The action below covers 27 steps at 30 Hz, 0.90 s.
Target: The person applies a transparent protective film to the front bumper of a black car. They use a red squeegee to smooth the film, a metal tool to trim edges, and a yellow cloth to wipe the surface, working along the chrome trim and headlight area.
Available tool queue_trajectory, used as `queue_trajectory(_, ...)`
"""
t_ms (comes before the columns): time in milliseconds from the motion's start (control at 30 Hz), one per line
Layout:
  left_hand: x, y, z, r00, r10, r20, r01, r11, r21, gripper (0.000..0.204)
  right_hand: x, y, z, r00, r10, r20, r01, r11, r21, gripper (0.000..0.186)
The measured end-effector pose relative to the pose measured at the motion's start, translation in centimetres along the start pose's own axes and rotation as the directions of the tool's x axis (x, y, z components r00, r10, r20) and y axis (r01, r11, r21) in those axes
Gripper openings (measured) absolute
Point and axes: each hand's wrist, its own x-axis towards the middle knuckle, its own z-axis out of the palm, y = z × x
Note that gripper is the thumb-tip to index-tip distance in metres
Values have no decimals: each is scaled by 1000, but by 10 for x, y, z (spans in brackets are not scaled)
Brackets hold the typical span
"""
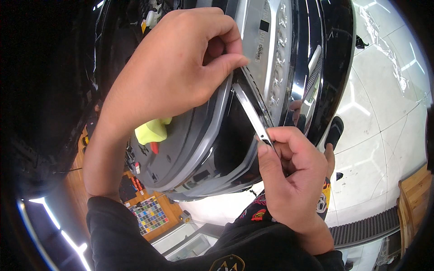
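Both my hands are over a dark car part with glossy black surfaces, at a doorway. Between them runs a slim black-and-silver strip (250, 110), tilted, with a row of small notches along its dark edge; its exact kind I cannot make out. At its upper end, my left hand (176, 63) is closed, thumb and forefinger pinching the dark edge. My right hand (294, 176) pinches the lower end, with the silver part between thumb and forefinger. Just behind lies the silver door sill (253, 45). Below my left wrist is a yellow-green cloth (151, 132) beside a small red object (154, 147).
A sheet of coloured swatches (149, 214) lies on a wooden surface at lower left. Pale floor tiles (370, 149) spread at right, with a dark shoe (334, 130) on them. A ribbed dark strip (366, 231) and wooden furniture (413, 203) are at lower right.
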Motion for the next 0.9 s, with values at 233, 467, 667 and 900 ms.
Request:
queue_trajectory(233, -2, 1, 2, 999, 37, -31, -37, 999, 3, 15, -4, -5, 19, 997, 71, 20, -73, 988, 138, 9)
queue_trajectory(467, -2, -2, 0, 998, 66, -13, -66, 998, 0, 15, -5, -2, 17, 995, 97, 34, -102, 981, 165, 9)
queue_trajectory(667, -3, 0, -3, 999, 49, -14, -50, 999, -15, 15, -10, -1, 24, 996, 88, 35, -93, 978, 188, 12)
queue_trajectory(900, -3, -4, -1, 1000, 5, 23, -4, 999, -49, 13, -15, 14, 30, 994, -15, -111, 25, 995, 94, 17)
